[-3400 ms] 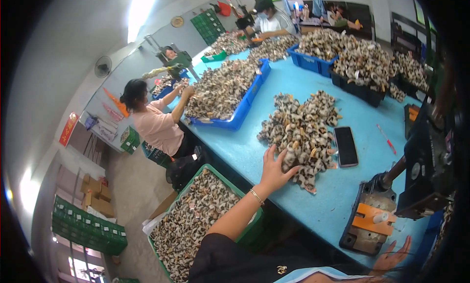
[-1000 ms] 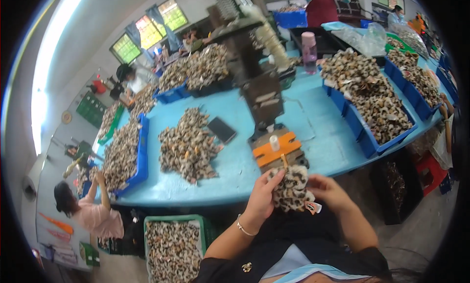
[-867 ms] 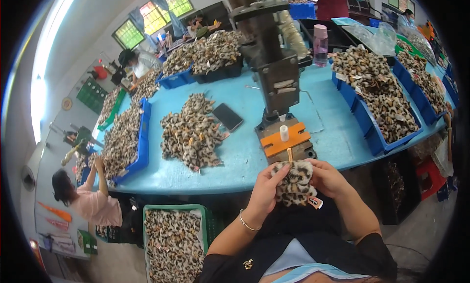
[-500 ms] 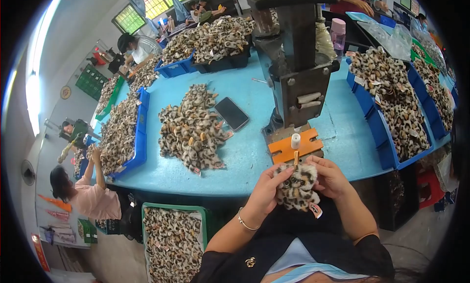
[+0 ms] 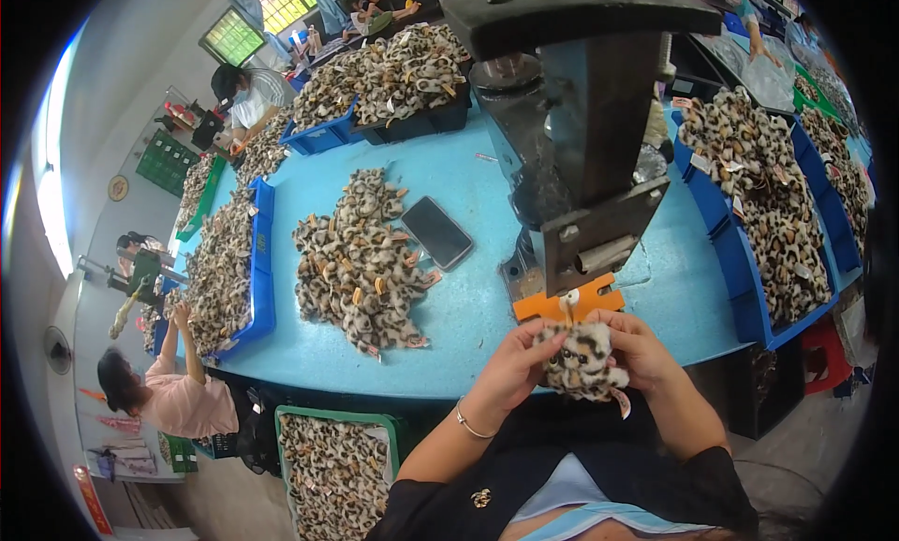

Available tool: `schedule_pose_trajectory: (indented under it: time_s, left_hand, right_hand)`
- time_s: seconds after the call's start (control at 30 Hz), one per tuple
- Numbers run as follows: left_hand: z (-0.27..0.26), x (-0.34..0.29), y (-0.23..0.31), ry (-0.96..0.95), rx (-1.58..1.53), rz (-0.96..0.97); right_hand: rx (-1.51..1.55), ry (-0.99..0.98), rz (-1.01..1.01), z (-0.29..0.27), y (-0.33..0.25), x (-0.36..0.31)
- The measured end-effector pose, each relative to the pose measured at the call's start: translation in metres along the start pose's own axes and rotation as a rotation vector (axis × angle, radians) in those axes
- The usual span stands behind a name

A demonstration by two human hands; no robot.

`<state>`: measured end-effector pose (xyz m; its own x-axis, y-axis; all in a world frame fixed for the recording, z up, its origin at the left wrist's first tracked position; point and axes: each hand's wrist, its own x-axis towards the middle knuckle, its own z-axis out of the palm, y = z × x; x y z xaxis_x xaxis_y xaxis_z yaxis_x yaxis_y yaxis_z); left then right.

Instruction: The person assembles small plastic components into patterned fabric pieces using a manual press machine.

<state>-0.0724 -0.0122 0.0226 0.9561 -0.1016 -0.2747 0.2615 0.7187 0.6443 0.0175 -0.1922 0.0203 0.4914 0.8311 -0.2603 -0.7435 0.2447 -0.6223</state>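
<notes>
Left hand (image 5: 513, 363) and right hand (image 5: 644, 352) grip spotted plush toy (image 5: 582, 361)
Both curl nearly closed; orange plate (image 5: 540, 306) just beyond.

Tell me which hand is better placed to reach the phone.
Probably the left hand: it looks nearer the phone, while the right hand is across the spotted plush toy. Both hold the toy.

Blk top (image 5: 515, 459) – gold pin (image 5: 480, 498); bracelet (image 5: 461, 416)
</notes>
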Motion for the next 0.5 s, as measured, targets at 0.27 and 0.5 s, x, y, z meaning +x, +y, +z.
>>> schedule_pose_trajectory:
  time_s: [0.27, 0.5]
  left_hand:
    - [-0.01, 0.028, 0.013, 0.065, 0.248, 0.07]
    - [-0.025, 0.047, 0.026, 0.145, 0.471, 0.119]
  right_hand:
    - [-0.581, 0.185, -0.281, 0.011, -0.027, 0.033]
    - [-0.751, 0.168, -0.326, -0.003, -0.032, 0.058]
